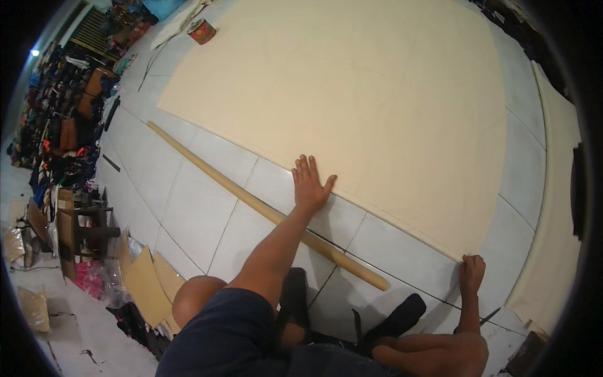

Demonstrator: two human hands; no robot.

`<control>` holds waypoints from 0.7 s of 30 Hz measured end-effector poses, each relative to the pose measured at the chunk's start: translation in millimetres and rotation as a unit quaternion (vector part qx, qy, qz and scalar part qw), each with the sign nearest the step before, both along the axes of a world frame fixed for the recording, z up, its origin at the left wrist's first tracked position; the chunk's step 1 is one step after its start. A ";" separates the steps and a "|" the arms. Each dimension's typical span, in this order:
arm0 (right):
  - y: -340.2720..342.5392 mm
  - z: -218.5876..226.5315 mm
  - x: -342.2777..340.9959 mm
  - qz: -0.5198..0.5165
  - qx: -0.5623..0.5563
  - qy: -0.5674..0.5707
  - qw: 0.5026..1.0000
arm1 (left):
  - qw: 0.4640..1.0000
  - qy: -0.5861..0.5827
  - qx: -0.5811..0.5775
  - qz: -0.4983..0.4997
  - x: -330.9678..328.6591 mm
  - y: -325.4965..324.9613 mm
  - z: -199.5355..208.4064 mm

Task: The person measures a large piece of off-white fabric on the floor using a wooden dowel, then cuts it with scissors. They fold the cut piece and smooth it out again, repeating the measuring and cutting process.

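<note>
A large cream cloth sheet (352, 113) lies spread flat on the tiled floor, its near edge running slantwise in front of me. My left hand (309, 183) rests open on that near edge, palm down with fingers stretched over the cloth. At the near right corner of the sheet, my right hand (472, 274) is closed, its fingertips pinching the cloth. Between my body and the sheet lies a long tan tube (235, 188), perhaps of cardboard. It passes beneath my left forearm, which hides part of it.
A red tin (201, 31) stands at the sheet's far left. More cream cloth (556, 207) lies along the right side. Cardboard pieces (147, 276), a dark stool (91, 229) and piled goods (56, 107) line the left. My dark-socked foot (399, 317) is near the tube's end.
</note>
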State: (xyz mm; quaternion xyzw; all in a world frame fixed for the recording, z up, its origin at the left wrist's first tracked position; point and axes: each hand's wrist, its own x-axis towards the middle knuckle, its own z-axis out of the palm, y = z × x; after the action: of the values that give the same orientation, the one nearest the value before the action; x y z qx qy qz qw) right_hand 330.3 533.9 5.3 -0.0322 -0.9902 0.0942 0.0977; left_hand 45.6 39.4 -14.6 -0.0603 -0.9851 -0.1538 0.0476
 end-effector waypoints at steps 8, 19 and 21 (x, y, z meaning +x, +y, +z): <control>-10.6 1.9 28.6 -0.029 -0.038 -0.014 0.999 | 1.000 -0.006 0.000 0.012 -5.0 -8.3 -26.6; -13.3 -0.4 44.6 -0.242 -0.127 0.018 0.962 | 0.839 -0.092 -0.140 0.517 19.1 -150.3 3.3; -8.0 -3.1 45.4 -0.339 -0.185 0.093 0.917 | 0.800 -0.093 -0.130 0.579 22.0 -163.2 -9.7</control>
State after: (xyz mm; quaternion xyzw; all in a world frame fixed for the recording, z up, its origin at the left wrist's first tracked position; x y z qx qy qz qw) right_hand 375.7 525.9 2.2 -0.3749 -0.8710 0.2400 0.2080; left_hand 67.7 -123.7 -24.3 0.5304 -0.8469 0.0266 0.0278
